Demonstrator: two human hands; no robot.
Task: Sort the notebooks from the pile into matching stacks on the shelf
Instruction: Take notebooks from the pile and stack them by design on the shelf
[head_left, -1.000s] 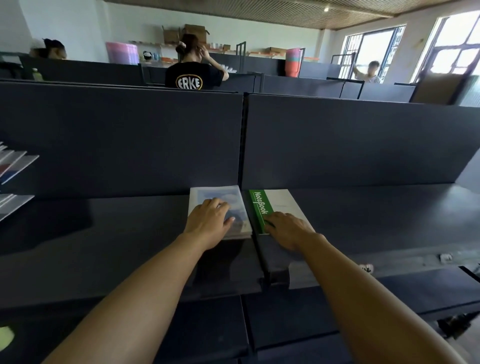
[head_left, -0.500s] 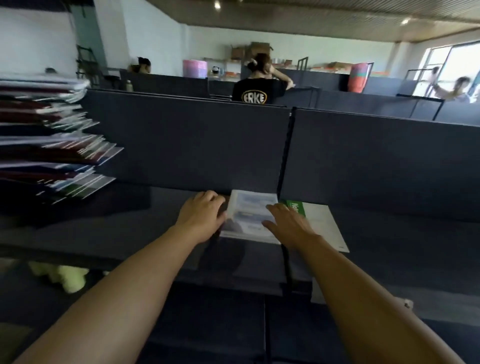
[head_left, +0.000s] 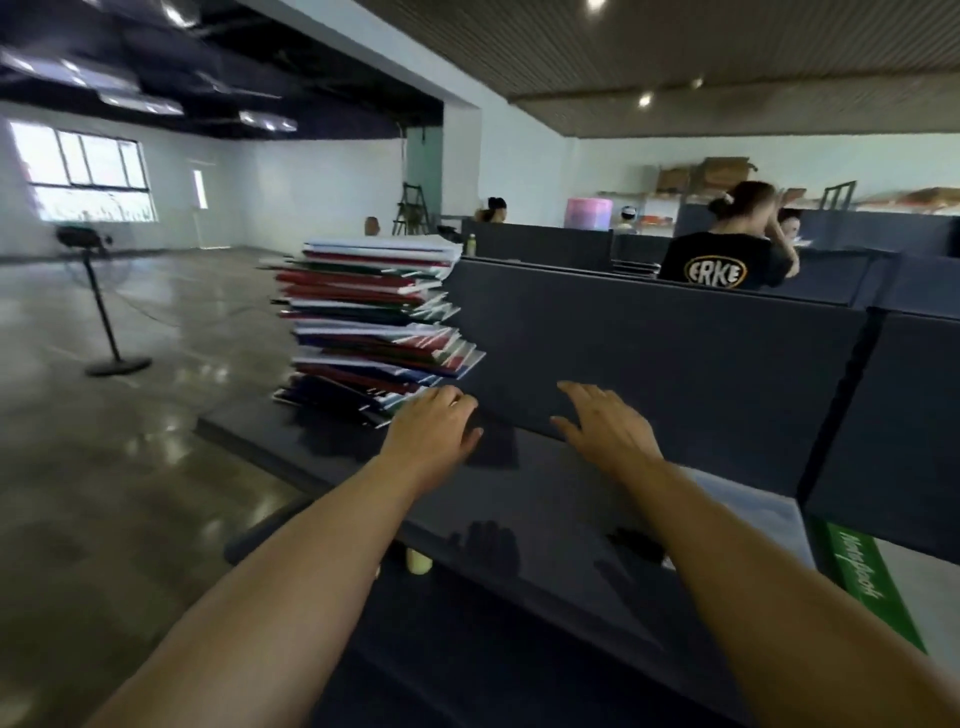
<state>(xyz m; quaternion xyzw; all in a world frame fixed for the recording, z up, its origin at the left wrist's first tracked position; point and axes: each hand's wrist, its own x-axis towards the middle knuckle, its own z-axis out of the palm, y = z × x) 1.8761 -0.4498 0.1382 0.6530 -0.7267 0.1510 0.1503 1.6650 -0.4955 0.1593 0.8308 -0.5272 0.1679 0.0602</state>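
Observation:
A tall, uneven pile of notebooks (head_left: 371, 327) with red, green, blue and white covers stands at the left end of the dark shelf (head_left: 545, 525). My left hand (head_left: 434, 431) hovers just right of the pile's base, fingers loosely curled, holding nothing. My right hand (head_left: 605, 426) is further right above the shelf, fingers spread and empty. Behind my right forearm lies a pale blue-white notebook (head_left: 753, 514), and beside it a green-and-white notebook (head_left: 867, 577) at the right edge.
A dark back panel (head_left: 675, 364) rises behind the shelf, with a vertical divider (head_left: 831, 441) at the right. A lower shelf (head_left: 467, 649) runs underneath. Left of the shelf is open floor with a standing fan (head_left: 98, 306). People sit beyond the panel.
Both hands have left the two notebooks laid on the shelf and moved left toward the pile. The view has swung left, so the pile is now near the centre.

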